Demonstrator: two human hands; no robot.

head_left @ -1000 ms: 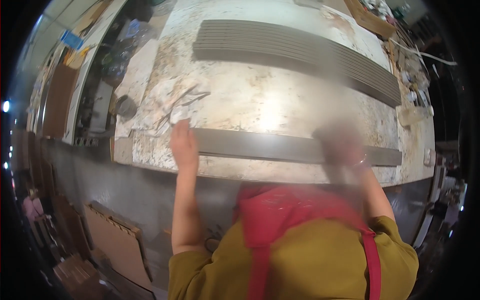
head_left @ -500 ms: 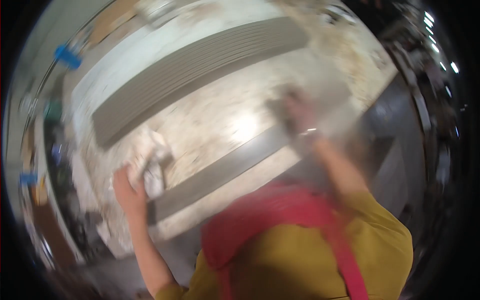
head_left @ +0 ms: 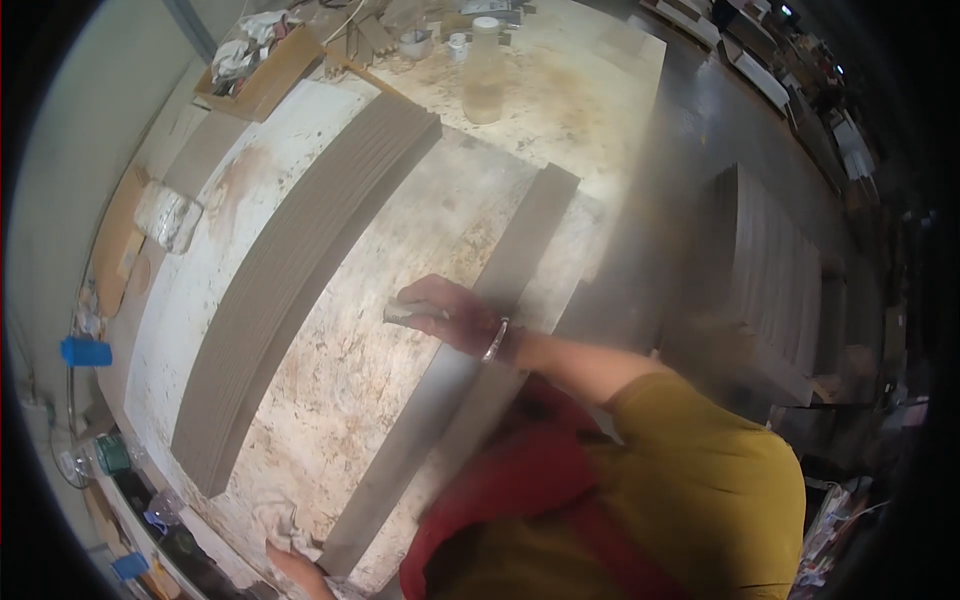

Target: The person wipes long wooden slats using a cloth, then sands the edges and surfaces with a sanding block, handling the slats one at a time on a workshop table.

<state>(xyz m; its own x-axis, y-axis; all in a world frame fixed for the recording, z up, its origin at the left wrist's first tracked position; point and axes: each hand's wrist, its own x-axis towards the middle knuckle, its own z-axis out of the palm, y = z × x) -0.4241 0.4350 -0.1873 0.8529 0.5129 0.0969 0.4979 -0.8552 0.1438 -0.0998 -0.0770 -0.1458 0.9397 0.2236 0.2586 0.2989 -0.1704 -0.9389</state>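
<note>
The whole view has swung round since half a second ago, so the grey-brown strip (head_left: 395, 470) now slants up more steeply, its far end showing past the right hand (head_left: 455, 315). That hand's crossing the strip around mid-length, fingers clamped on a small pale pad (head_left: 408, 312). Left hand's (head_left: 292, 567) down by a crumpled rag (head_left: 276, 522) near the strip's near end; can't tell if it's gripping anything. A slat stack (head_left: 300, 280) lies farther back on the table (head_left: 345, 385).
</note>
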